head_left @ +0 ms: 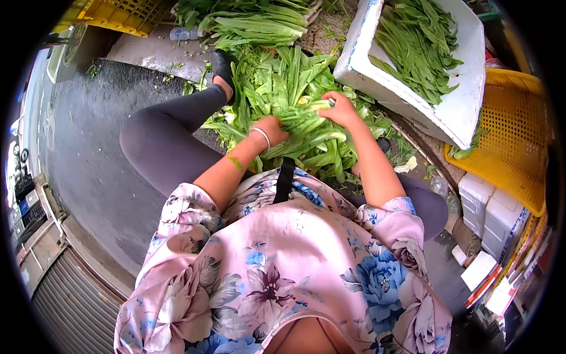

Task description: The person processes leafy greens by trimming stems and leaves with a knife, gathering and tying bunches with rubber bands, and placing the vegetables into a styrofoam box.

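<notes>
Dark, wet-looking pavement point(88, 147) fills much of the left side. Heap of leafy greens point(289, 79) lies on the ground between the person's bent legs. White foam box point(407, 115) stands beyond the right hand, leaves inside; yellow crate point(513, 130) just beside it. I see both forearms reach forward from the floral sleeves and angle inward, wrists over the near part of the heap.

Between the hands I note a bunch of greens point(303, 121) (from my camera I can't tell whether its underside rests on the heap). Left hand point(269, 131): back up, fingers curled closed around the bunch's left end, slightly blurred. Right hand point(341, 110): farther forward, wrist bent inward, thumb and fingers pinching the pale stem end. White bangle point(263, 137) circles the left wrist; green leaf scrap point(236, 163) clings to that forearm.
</notes>
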Motion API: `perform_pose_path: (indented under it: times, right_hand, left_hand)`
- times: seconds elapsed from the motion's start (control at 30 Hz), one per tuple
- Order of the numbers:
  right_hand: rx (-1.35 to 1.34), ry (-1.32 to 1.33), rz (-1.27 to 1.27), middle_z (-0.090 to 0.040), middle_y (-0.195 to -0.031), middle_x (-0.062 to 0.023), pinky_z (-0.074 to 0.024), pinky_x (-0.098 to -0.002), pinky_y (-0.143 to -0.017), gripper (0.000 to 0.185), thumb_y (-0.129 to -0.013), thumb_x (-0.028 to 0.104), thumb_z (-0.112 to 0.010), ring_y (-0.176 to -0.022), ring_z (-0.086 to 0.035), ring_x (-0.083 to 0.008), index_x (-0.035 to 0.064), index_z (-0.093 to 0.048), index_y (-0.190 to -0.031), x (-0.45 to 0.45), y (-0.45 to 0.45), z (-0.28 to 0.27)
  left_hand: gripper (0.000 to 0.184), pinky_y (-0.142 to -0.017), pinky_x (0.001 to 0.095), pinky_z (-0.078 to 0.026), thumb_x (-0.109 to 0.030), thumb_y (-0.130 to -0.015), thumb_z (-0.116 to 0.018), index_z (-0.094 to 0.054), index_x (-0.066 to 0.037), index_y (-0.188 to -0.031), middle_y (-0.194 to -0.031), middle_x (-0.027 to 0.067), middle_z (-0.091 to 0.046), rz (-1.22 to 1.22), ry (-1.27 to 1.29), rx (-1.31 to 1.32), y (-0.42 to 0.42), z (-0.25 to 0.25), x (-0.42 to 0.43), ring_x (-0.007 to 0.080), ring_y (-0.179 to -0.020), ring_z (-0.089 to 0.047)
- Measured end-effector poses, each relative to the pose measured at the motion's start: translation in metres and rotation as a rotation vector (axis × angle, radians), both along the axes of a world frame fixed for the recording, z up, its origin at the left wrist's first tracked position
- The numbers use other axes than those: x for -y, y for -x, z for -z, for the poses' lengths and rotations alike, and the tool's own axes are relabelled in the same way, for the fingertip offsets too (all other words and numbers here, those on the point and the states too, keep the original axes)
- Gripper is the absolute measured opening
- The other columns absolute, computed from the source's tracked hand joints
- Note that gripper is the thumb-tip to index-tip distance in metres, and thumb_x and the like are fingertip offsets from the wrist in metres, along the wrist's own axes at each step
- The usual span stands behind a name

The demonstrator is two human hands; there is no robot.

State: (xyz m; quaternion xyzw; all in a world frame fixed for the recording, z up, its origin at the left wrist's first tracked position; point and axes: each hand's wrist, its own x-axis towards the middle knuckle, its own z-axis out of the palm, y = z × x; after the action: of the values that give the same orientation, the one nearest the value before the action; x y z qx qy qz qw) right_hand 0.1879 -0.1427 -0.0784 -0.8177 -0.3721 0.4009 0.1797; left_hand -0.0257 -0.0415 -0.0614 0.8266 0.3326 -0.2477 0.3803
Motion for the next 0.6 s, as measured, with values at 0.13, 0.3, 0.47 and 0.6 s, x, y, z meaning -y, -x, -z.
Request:
perform_pose_path:
  times: [0.13, 0.3, 0.47, 0.6]
  right_hand:
    - [-0.24, -0.186, 0.101, -0.06, -0.094, -0.0061, -0.0409, -0.0281, -0.082, 0.043, -0.058, 0.011, -0.077, -0.089, -0.054, -0.015, 0.0036, -0.058, -0.096, 0.027, 0.002, -0.009]
    - [-0.25, -0.258, 0.248, -0.059, -0.096, -0.0058, -0.0412, -0.0274, -0.082, 0.041, -0.059, 0.009, -0.076, -0.088, -0.054, -0.0152, 0.0038, -0.058, -0.096, 0.053, 0.018, -0.054]
    - [-0.499, -0.433, 0.329, -0.055, -0.103, -0.0057, -0.0425, -0.0263, -0.08, 0.039, -0.063, 0.002, -0.073, -0.091, -0.052, -0.0137, 0.0054, -0.054, -0.096, 0.064, 0.032, -0.085]
    - [-0.641, -0.325, 0.406, -0.055, -0.107, -0.0065, -0.0418, -0.0263, -0.082, 0.038, -0.069, 0.009, -0.071, -0.099, -0.051, -0.0143, 0.0053, -0.054, -0.103, 0.069, 0.038, -0.112]
  left_hand:
    - [0.027, -0.071, 0.0367, -0.047, -0.027, -0.073, -0.065, -0.061, -0.011, -0.094, -0.089, 0.0067, -0.061, -0.768, 0.958, -0.185, 0.004, 0.03, 0.048, 0.0219, -0.079, -0.058]
    - [0.042, -0.085, 0.0381, -0.041, -0.035, -0.076, -0.066, -0.052, -0.01, -0.107, -0.11, 0.0112, -0.052, -0.928, 1.343, -0.095, 0.003, -0.013, 0.067, 0.0225, -0.101, -0.048]
    - [0.054, -0.093, 0.0402, -0.038, -0.038, -0.079, -0.062, -0.042, -0.011, -0.121, -0.12, 0.0102, -0.048, -1.159, 1.616, 0.649, 0.004, -0.026, 0.064, 0.0239, -0.11, -0.046]
    - [0.037, -0.085, 0.0345, -0.044, -0.026, -0.081, -0.06, -0.048, -0.01, -0.112, -0.106, 0.0051, -0.058, -1.128, 1.665, 0.777, -0.002, -0.02, 0.046, 0.0193, -0.096, -0.056]
